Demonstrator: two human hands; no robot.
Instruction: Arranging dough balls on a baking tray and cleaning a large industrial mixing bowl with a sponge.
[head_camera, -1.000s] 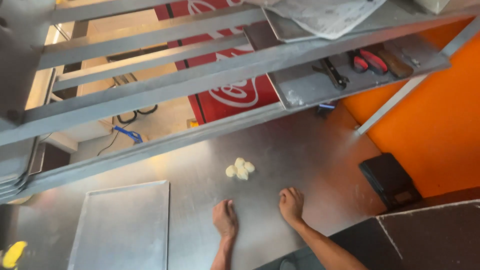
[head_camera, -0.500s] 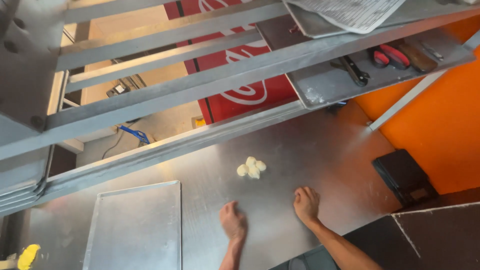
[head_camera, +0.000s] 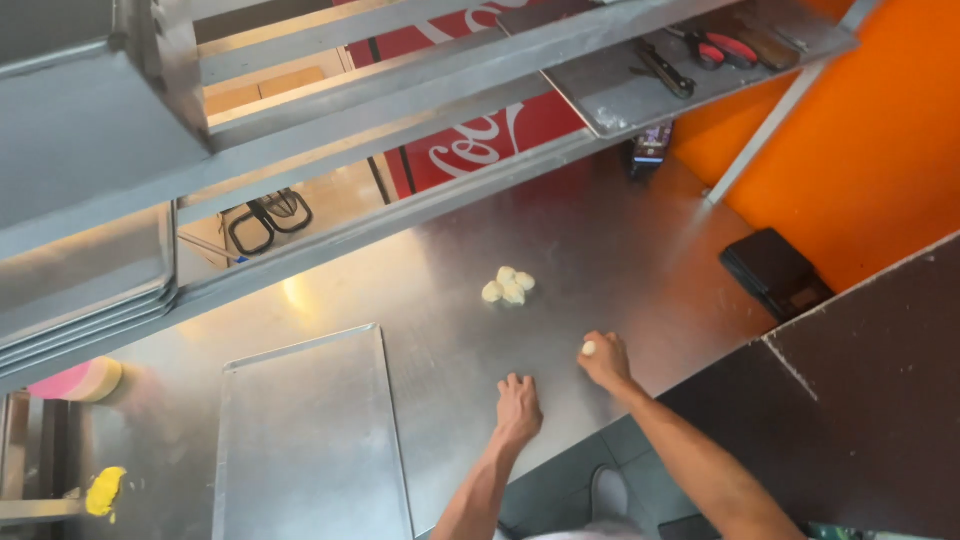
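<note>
Both hands are down on the steel table (head_camera: 620, 250), palms down. The right hand (head_camera: 604, 362) is curled around a small pale dough ball (head_camera: 589, 348), which peeks out at the fingertips. The left hand (head_camera: 518, 408) is cupped flat on the surface, and I honestly can't tell if there's anything under it. A little cluster of dough balls (head_camera: 507, 286) sits further back on the table (well apart from both hands). An empty baking tray (head_camera: 305, 430) lies to the left, near the left hand.
</note>
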